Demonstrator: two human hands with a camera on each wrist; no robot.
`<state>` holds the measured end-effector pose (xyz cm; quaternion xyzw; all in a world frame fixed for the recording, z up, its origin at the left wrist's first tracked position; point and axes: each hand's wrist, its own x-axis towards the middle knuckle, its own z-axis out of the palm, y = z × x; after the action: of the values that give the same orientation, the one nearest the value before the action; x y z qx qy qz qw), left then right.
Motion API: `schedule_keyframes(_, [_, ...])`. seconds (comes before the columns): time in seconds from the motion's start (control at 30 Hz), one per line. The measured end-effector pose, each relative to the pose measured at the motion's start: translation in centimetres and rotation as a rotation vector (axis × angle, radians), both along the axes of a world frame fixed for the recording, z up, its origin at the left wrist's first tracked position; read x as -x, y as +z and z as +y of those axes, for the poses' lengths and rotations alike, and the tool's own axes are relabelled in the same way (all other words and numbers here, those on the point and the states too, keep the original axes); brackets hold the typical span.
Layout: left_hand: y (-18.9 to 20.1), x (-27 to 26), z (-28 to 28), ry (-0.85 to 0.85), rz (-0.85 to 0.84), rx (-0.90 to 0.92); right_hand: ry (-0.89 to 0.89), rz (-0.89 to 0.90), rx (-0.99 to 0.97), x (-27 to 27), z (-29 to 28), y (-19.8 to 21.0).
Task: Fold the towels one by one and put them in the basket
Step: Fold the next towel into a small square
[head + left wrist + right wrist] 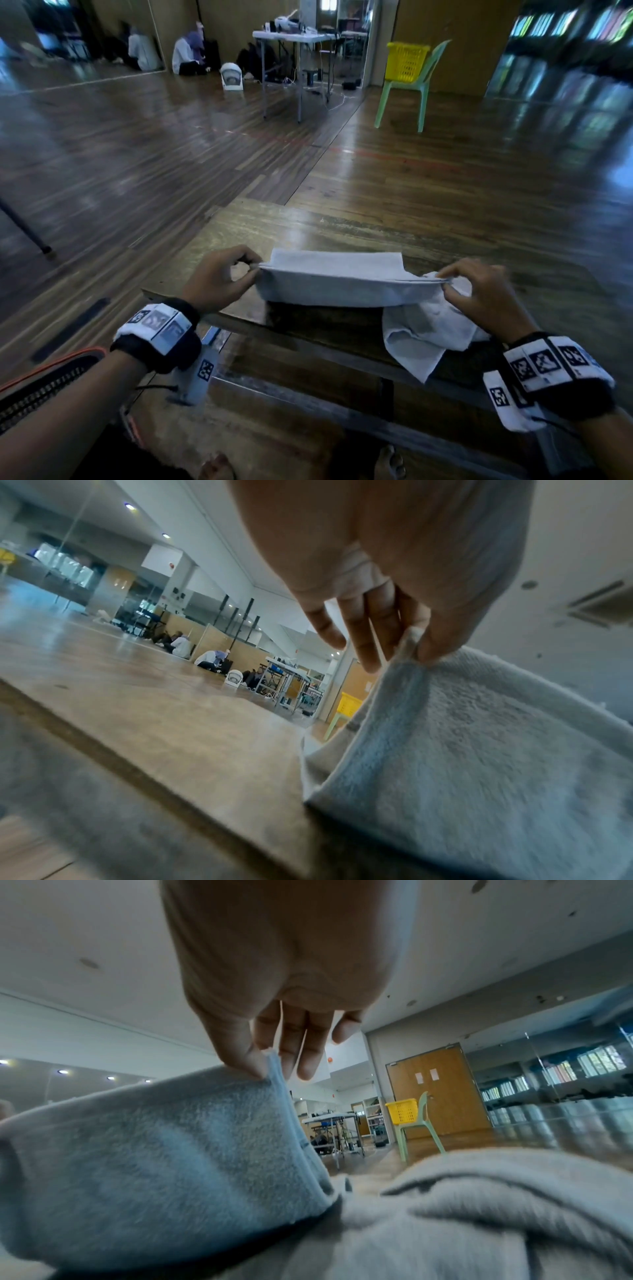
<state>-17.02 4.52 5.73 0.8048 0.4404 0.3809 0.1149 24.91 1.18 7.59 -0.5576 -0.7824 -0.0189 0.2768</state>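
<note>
A light grey towel [342, 284] is stretched between both hands just above the wooden table [308, 226], doubled over so its upper edges meet. My left hand [251, 270] pinches its left corner between thumb and fingers, as the left wrist view shows the left hand [416, 645] on the towel [479, 750]. My right hand [445, 279] pinches the right corner; in the right wrist view the right hand [265, 1066] holds the towel [154, 1164] edge. A second crumpled towel [428, 335] lies under my right hand, hanging over the table's near edge. The yellow basket [406, 61] stands on a green chair far across the room.
The green chair [407, 89] with the basket is at the far right by a wall. A white folding table [291, 37] with gear stands at the back centre, a small fan [232, 77] on the floor beside it. People sit on the floor at the back left.
</note>
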Motion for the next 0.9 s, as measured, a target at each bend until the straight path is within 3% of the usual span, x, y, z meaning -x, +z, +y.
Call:
schedule_keyframes(0.23, [8.2,-0.4,-1.1,0.014,-0.217,-0.025,0.03,0.124,-0.218,-0.2,-2.9,9.3])
schedule_keyframes(0.37, [12.5,-1.3,-2.5,-0.015,-0.246,-0.092,0.021,0.234,-0.146,-0.3,-4.6,13.4])
schedule_keyframes(0.73, [16.6,-0.5,-6.7,-0.053,-0.099,0.025,0.042,0.367,0.036,-1.7,-9.1,16.4])
schedule_keyframes(0.9, [16.9,-0.1,-7.9,-0.158,-0.234,0.201,0.053,0.435,0.108,-1.8,-9.9,16.5])
